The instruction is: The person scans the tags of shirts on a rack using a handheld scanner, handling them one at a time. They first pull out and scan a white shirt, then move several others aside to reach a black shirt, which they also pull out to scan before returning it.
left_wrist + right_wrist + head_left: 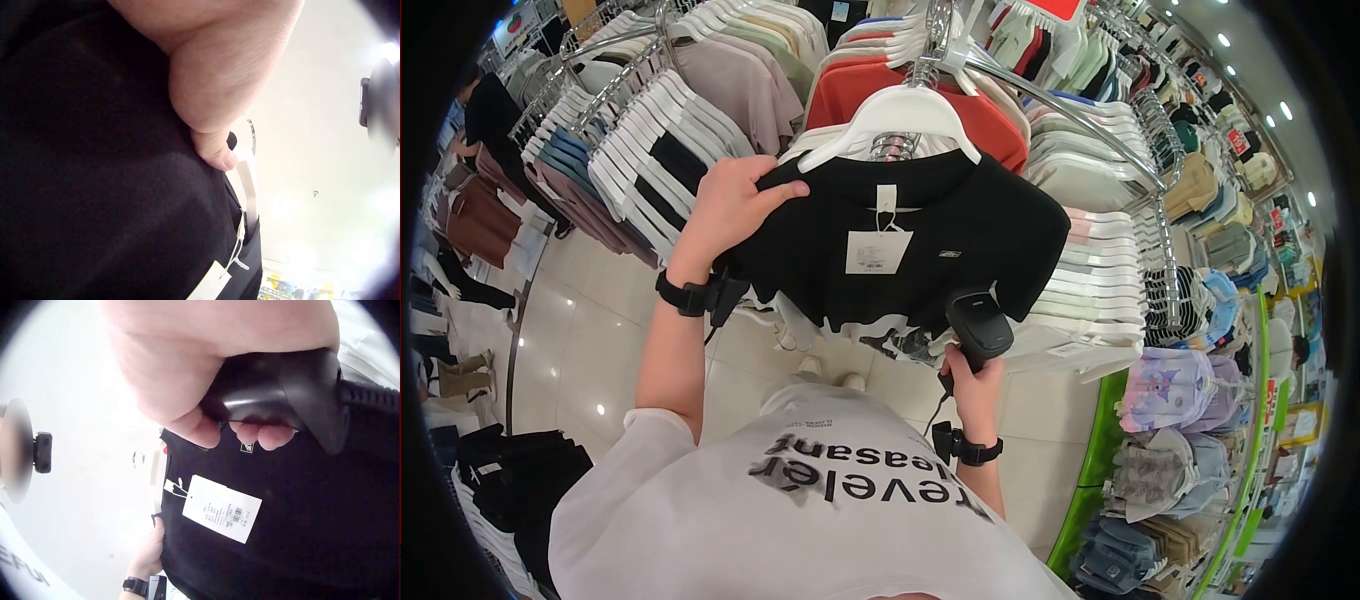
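Observation:
A black T-shirt (800, 230) on a white hanger (905, 112) faces the person. My left hand (730, 205) grips its shoulder on the left side, thumb over the front near the collar. Below the neckline hangs a white price tag (878, 253) on a string, its printed side and barcode visible in the right wrist view. My right hand (974, 385) holds a black barcode scanner (980, 325) by its handle, the head over the shirt's lower right in the head view. In the right wrist view, fingers curl round the scanner's handle (262, 394), with a cable at its end.
Behind the shirt, a metal rack (1060, 95) carries red and white tops on hangers. More hanging clothes (640, 160) stand at left. A green-edged display (1090, 480) with children's clothes is at right. Pale tiles (580, 330) cover the floor; another person (495, 120) stands far left.

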Demonstrator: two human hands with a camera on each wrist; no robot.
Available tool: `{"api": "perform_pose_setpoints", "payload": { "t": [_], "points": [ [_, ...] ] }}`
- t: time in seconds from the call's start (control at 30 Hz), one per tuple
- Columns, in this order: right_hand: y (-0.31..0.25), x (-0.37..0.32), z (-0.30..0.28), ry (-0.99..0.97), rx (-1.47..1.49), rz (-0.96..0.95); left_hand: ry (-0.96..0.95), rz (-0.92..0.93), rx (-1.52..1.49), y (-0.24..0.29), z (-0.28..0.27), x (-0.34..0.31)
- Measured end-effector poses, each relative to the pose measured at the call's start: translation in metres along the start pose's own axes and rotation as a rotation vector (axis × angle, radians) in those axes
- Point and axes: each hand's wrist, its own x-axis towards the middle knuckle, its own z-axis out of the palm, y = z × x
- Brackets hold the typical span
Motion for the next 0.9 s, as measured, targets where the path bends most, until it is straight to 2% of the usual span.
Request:
{"api": "perform_pose_setpoints", "payload": {
  "t": [0.23, 0.3, 0.37, 0.6, 0.7, 0.77, 0.9],
  "points": [
    [0.009, -0.001, 0.011, -0.094, -0.047, -0.022, 0.007, 0.03, 0.12, -0.007, 0.004, 0.002],
    [0.015, 0.0, 0.018, -0.087, -0.037, -0.054, 0.025, 0.053, 0.044, -0.003, 0.004, 0.001],
    [0.022, 0.0, 0.02, -0.164, -0.113, -0.076, 0.028, 0.062, 0.027, -0.001, 0.003, 0.001],
    [0.022, 0.005, 0.026, -0.163, -0.127, -0.103, 0.048, 0.075, 0.006, 0.004, 0.001, 0.0],
    [0.019, 0.004, 0.031, -0.171, -0.14, -0.107, 0.005, 0.044, 0.086, 0.003, 0.002, 0.0],
    [0.016, 0.004, 0.041, -0.174, -0.103, -0.245, 0.038, 0.061, -0.009, 0.005, 0.005, -0.001],
    [0.016, 0.005, 0.047, -0.172, -0.074, -0.303, 0.028, 0.068, -0.009, 0.008, 0.005, 0.0]
  ]
}}
